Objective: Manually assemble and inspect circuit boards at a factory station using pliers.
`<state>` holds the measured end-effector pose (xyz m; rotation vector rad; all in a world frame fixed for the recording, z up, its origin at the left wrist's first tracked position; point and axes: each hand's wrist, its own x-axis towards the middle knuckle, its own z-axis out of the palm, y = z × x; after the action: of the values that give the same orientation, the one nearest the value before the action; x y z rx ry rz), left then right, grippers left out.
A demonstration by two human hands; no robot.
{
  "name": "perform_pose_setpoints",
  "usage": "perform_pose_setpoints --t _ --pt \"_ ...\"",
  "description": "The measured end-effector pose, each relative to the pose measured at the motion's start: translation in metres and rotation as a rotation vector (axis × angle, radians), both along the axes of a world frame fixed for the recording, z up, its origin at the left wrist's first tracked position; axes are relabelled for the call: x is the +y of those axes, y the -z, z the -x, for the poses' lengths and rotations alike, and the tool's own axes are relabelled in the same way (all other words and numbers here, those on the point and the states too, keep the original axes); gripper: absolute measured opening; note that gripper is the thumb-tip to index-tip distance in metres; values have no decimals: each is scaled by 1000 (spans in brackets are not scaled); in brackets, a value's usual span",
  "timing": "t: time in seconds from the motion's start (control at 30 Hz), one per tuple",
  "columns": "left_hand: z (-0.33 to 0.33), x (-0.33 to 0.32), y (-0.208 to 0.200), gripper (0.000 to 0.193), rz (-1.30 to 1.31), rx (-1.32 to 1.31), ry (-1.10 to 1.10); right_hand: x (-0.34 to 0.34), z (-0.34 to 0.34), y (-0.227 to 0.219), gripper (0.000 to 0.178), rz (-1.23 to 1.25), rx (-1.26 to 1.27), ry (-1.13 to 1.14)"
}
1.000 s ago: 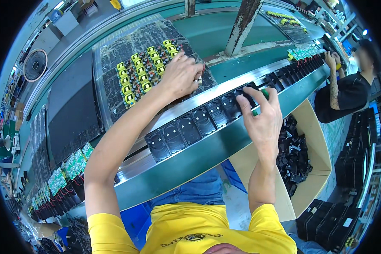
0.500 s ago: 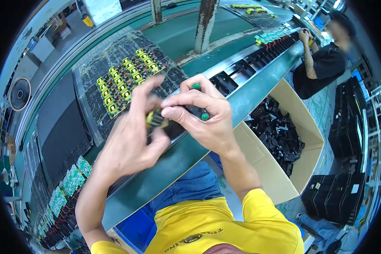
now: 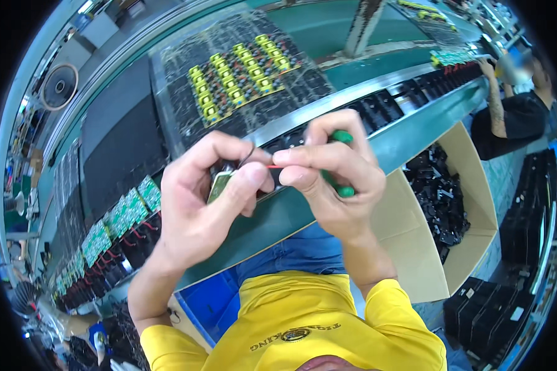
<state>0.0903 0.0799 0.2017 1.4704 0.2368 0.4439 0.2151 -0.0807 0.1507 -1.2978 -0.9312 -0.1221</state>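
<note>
Pinched between the thumb and fingers of my left hand (image 3: 195, 201) is a small circuit board (image 3: 220, 185), its edge and some parts showing beside the thumb. A thin black wire (image 3: 248, 156) loops up by the left fingertips. My right hand (image 3: 353, 176) pinches a short red wire (image 3: 275, 166) between thumb and forefinger, close to the left fingertips. Tucked in the same hand is a hand tool with green handles (image 3: 345, 191); its working end is hidden. Both hands are over the row of black cases on the line.
Several yellow-topped circuit boards (image 3: 232, 86) lie on a dark mat ahead. Black plastic cases (image 3: 377, 110) line a metal rail. Green boards with red wires (image 3: 120, 216) stand at left. A cardboard box (image 3: 414, 247) of black parts is at right. A co-worker (image 3: 513, 117) works far right.
The view has shifted, so the bench sits farther up and right. The blurred board in my left hand is now steadier, and a red wire shows between the two hands.
</note>
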Motion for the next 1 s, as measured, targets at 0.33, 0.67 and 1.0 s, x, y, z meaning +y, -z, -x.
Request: perform_pose_setpoints --t 0.33,0.67,1.0 --pt "-13 55 30 12 -762 443 57 -11 -4 53 25 577 -478 224" --pt "-21 60 44 9 -800 526 49 -2 1 63 21 659 -496 229" --pt "-18 60 53 12 -839 493 40 -2 3 65 20 644 -469 216"
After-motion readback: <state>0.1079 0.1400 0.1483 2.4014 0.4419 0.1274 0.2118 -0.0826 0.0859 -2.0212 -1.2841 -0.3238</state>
